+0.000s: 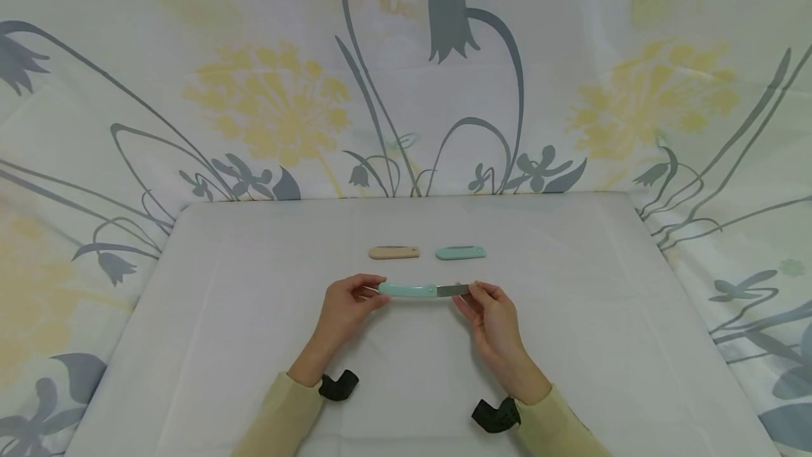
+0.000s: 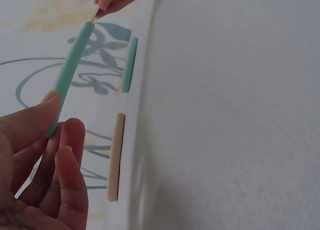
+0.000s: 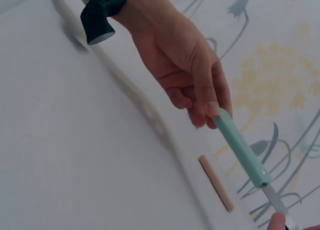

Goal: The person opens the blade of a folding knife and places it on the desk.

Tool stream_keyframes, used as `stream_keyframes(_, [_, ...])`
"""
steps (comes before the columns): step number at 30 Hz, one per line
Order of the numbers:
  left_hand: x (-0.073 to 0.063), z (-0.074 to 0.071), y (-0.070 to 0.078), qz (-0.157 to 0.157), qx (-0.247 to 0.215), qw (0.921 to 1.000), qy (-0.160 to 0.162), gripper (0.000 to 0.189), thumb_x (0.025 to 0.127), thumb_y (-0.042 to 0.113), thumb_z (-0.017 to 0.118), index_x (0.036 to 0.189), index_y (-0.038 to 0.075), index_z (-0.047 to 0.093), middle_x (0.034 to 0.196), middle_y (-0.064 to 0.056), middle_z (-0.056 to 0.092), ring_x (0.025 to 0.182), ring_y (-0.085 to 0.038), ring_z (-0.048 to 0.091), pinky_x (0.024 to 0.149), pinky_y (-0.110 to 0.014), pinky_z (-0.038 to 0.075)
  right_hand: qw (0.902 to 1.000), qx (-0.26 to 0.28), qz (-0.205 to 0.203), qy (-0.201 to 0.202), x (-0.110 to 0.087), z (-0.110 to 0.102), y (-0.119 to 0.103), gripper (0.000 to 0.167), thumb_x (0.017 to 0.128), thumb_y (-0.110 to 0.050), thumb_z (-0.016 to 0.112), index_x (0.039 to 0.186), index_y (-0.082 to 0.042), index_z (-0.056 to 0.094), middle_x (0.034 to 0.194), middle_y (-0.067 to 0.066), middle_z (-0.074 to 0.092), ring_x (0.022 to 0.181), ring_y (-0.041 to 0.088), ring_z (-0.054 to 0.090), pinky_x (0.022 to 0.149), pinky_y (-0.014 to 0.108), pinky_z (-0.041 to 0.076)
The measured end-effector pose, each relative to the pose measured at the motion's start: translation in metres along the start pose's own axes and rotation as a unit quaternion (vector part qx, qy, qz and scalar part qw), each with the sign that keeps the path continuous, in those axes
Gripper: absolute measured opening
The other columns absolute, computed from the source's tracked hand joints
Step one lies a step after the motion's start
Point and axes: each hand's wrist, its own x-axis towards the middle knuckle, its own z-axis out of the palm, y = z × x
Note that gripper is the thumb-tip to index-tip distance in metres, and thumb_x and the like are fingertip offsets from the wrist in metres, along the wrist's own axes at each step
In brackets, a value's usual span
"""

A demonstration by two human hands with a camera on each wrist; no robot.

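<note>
A folding knife with a mint-green handle (image 1: 407, 290) is held level above the table, its blade (image 1: 452, 290) swung out to the right. My left hand (image 1: 345, 305) pinches the handle's left end between thumb and fingers. At the other end, my right hand (image 1: 497, 319) pinches the blade near its tip, which the fingers cover. Just beyond the hands lie two folded knives side by side, a beige one (image 1: 393, 253) on the left and a mint-green one (image 1: 461, 253) on the right. In the right wrist view the bare middle of the blade (image 3: 274, 198) shows.
A white cloth covers the table (image 1: 209, 344). Behind it and along both sides hangs a floral curtain (image 1: 406, 90). Black wrist-camera mounts (image 1: 339, 386) sit at both cuffs.
</note>
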Motion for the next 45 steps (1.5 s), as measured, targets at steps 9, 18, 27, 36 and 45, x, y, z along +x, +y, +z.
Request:
stream_keyframes(9, [0.002,-0.007,-0.002,0.017,0.061,0.9979,-0.016,0.025,0.077,0.007,0.085,0.101,0.008,0.078,0.083,0.003,0.071,0.074,-0.011,0.066,0.066,-0.025,0.052,0.9780,-0.199,-0.010,-0.062,0.004,-0.016,-0.011,0.018,0.098,0.001,0.058,0.112,0.009,0.051,0.099,0.011,0.061,0.089,0.017,0.067,0.085,0.035,0.056])
stream_keyframes(18, [0.001,-0.008,-0.005,0.019,0.114,0.9933,-0.007,0.027,0.073,0.013,0.089,0.098,0.013,0.079,0.084,0.006,0.070,0.078,-0.011,0.063,0.070,-0.030,0.051,0.8187,-0.538,-0.165,-0.113,0.016,-0.032,-0.020,0.023,0.083,0.002,0.076,0.106,-0.002,0.074,0.094,0.006,0.071,0.089,0.020,0.065,0.073,0.028,0.051])
stream_keyframes(27, [0.001,-0.008,-0.005,0.014,0.157,0.9875,-0.009,0.025,0.073,0.017,0.090,0.095,0.013,0.079,0.083,0.007,0.067,0.075,-0.012,0.055,0.064,-0.028,0.043,0.7598,-0.599,-0.207,-0.147,0.023,-0.034,-0.022,0.019,0.082,-0.001,0.079,0.100,-0.006,0.076,0.085,0.000,0.070,0.081,0.019,0.066,0.068,0.030,0.050])
stream_keyframes(36, [0.002,-0.007,-0.006,-0.012,0.178,0.9825,-0.051,0.020,0.077,0.018,0.087,0.094,0.016,0.078,0.088,0.006,0.065,0.086,-0.015,0.055,0.079,-0.035,0.046,0.7554,-0.614,-0.178,-0.144,0.027,-0.033,-0.023,0.017,0.081,-0.002,0.080,0.097,-0.007,0.076,0.086,-0.001,0.069,0.080,0.015,0.063,0.074,0.034,0.051])
stream_keyframes(45, [0.004,-0.004,-0.008,0.008,0.236,0.9690,-0.072,0.021,0.077,0.020,0.087,0.095,0.014,0.078,0.090,0.006,0.064,0.085,-0.015,0.052,0.075,-0.035,0.045,0.7362,-0.640,-0.165,-0.146,0.028,-0.032,-0.025,0.013,0.081,-0.005,0.081,0.093,-0.010,0.078,0.089,-0.001,0.063,0.085,0.018,0.059,0.076,0.035,0.048])
